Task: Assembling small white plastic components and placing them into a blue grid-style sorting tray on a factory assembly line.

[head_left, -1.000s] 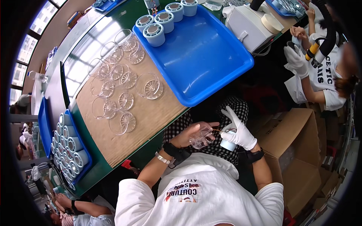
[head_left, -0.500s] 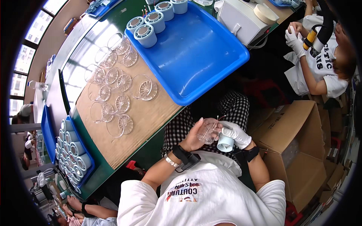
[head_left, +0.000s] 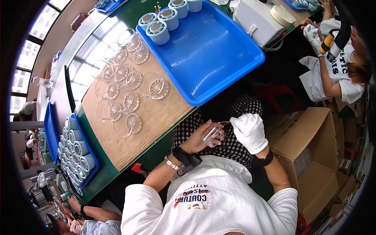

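My left hand [head_left: 197,140], bare, is closed around a clear plastic cup-shaped part [head_left: 213,135] above my lap. Thin orange wires [head_left: 225,123] run from beside the cup toward my right hand [head_left: 250,134]. That hand wears a white glove, and its fingertips are pinched together at the wires' end. No light blue cylinder shows at my hands; the glove may cover it. On the brown cardboard sheet [head_left: 147,117] to the left lie several clear plastic parts [head_left: 131,102] with spoked, wheel-like ends.
A blue tray [head_left: 211,51] holds several light blue cylinders [head_left: 158,33] at its far left. Another blue tray [head_left: 95,172] with stacked cylinders [head_left: 74,150] stands left. An open cardboard box [head_left: 309,156] is at my right. A co-worker [head_left: 333,66] sits beyond it.
My right hand has risen and moved slightly right, away from the clear cup. The light blue cylinder formerly under it no longer shows. Orange wires now stretch between my hands.
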`<state>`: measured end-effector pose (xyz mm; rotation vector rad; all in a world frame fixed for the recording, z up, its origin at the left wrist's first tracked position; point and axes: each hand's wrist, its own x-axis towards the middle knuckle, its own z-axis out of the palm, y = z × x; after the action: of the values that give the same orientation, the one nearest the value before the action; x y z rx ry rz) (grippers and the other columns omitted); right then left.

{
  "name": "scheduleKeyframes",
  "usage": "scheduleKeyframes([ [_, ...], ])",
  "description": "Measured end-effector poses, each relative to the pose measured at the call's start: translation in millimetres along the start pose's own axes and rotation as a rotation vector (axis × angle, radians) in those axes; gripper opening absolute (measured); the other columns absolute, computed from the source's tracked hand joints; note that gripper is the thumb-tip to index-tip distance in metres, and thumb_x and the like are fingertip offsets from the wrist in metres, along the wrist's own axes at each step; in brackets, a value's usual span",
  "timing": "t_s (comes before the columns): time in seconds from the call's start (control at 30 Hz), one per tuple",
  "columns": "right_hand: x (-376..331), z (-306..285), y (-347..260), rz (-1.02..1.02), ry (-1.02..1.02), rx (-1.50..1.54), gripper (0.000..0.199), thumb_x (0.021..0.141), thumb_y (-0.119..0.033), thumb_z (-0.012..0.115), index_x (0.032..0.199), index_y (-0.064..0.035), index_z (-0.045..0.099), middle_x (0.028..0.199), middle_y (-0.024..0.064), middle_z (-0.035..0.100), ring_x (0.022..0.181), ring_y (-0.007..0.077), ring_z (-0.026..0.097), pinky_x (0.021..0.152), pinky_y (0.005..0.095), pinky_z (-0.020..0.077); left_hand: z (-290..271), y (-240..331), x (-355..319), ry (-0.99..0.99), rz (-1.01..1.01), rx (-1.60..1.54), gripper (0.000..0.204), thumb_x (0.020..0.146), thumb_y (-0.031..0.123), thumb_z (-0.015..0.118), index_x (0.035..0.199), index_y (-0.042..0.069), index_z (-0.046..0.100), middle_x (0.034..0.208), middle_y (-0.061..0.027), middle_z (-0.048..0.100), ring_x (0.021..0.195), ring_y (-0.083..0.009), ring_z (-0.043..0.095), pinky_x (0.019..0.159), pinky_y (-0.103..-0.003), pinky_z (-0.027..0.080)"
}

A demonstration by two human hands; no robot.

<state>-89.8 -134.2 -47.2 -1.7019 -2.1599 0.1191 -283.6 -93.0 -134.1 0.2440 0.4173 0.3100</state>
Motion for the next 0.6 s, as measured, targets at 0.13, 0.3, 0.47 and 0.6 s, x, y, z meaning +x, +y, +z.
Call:
scheduleKeyframes([
  [0.13, -21, 12, -3, 0.048, -0.256, 0.452, 0.016, 0.072, -0.008, 0.060, 0.088, -0.0071, 0.064, 0.065, 0.0048, 0.057, 0.059, 0.0200, 0.056, 0.054, 0.0315, 0.0455, 1, 13, 9, 0.000, -0.044, 0.145, 0.048, 0.092, 0.042, 0.034, 0.110, -0.001, 0.048, 0.099, -0.0120, 0.054, 0.088, -0.0200, 0.056, 0.072, -0.031, 0.050],
  [0.3, -40, 28, -3, 0.566, -0.809, 1.467, 0.022, 0.080, -0.014, 0.056, 0.099, -0.0042, 0.063, 0.077, 0.0051, 0.063, 0.066, 0.0134, 0.059, 0.062, 0.0264, 0.0483, 15, 23, 24, 0.102, -0.224, 0.770, 0.042, 0.091, 0.040, 0.039, 0.106, 0.002, 0.050, 0.098, -0.0103, 0.056, 0.088, -0.0214, 0.057, 0.076, -0.033, 0.048],
  [0.47, -52, 43, 10, 0.767, -0.610, 1.687, 0.023, 0.084, -0.018, 0.055, 0.100, -0.0041, 0.062, 0.084, 0.0060, 0.063, 0.072, 0.0116, 0.059, 0.069, 0.0247, 0.0482, 21, 26, 3, 0.035, 0.552, 1.522, 0.039, 0.088, 0.037, 0.046, 0.108, 0.003, 0.051, 0.103, -0.0127, 0.056, 0.097, -0.0259, 0.054, 0.086, -0.038, 0.042],
  [0.6, -44, 41, 6, 0.726, -0.587, 1.581, 0.026, 0.084, -0.021, 0.054, 0.103, -0.0047, 0.061, 0.082, 0.0066, 0.062, 0.072, 0.0126, 0.059, 0.071, 0.0246, 0.0476, 35, 13, -10, 0.012, 0.928, 1.974, 0.039, 0.087, 0.033, 0.048, 0.114, 0.005, 0.050, 0.108, -0.0154, 0.054, 0.106, -0.0290, 0.050, 0.091, -0.040, 0.039],
])
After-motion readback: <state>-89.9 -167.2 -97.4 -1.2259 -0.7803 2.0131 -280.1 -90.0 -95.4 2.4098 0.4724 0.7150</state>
